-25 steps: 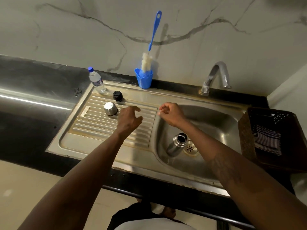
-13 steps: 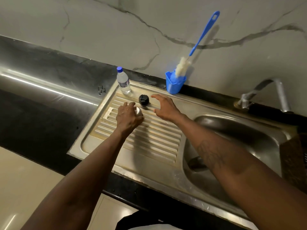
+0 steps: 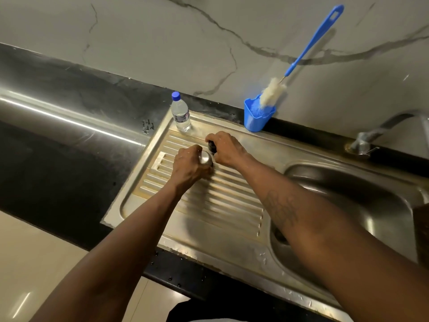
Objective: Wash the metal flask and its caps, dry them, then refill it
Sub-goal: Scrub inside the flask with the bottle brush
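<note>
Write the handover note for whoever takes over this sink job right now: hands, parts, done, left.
Left hand: grips the metal cap at the drainboard.
Right hand: grips the black cap, just behind the metal one.
Flask: not in view; the right forearm covers part of the sink basin.
Water bottle stands capped at the drainboard's back corner; bottle brush sits in its blue holder.
Done: both caps are off the flask.
Left: likely washing, drying and refilling, all three.
</note>
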### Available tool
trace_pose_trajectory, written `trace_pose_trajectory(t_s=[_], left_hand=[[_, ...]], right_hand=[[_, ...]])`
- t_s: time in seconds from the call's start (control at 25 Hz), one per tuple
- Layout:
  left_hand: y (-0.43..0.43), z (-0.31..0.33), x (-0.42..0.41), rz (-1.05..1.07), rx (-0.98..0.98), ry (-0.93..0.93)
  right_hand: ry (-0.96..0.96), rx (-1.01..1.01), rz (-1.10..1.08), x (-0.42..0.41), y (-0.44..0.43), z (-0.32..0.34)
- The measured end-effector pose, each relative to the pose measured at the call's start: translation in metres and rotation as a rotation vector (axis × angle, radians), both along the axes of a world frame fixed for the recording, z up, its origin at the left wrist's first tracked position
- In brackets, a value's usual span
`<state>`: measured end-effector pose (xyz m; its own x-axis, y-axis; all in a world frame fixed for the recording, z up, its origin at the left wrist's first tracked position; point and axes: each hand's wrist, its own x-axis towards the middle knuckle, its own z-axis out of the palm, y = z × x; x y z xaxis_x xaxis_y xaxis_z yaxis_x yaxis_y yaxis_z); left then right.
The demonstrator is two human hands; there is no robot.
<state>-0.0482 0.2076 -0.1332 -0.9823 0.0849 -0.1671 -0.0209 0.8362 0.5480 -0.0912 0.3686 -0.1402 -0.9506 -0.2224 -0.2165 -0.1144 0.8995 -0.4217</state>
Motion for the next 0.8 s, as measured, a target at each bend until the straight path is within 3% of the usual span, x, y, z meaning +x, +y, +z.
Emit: trace_pose_trajectory(t_s=[0.24, 0.52, 0.8], left_hand=[[0.047, 0.010, -0.006, -0.117, 0.053, 0.108], [0.178, 0.019, 0.020, -0.405, -0.003, 0.136], [0.258, -0.015, 0.069, -0.765, 0.020, 0.128]], right_hand=[[0.106, -0.166, -0.152, 0.027, 0.066, 0.037], [0.191, -0.147, -0.451, 0.102, 0.193, 0.042], [0.002, -0.140, -0.590, 0.176, 0.269, -0.005]])
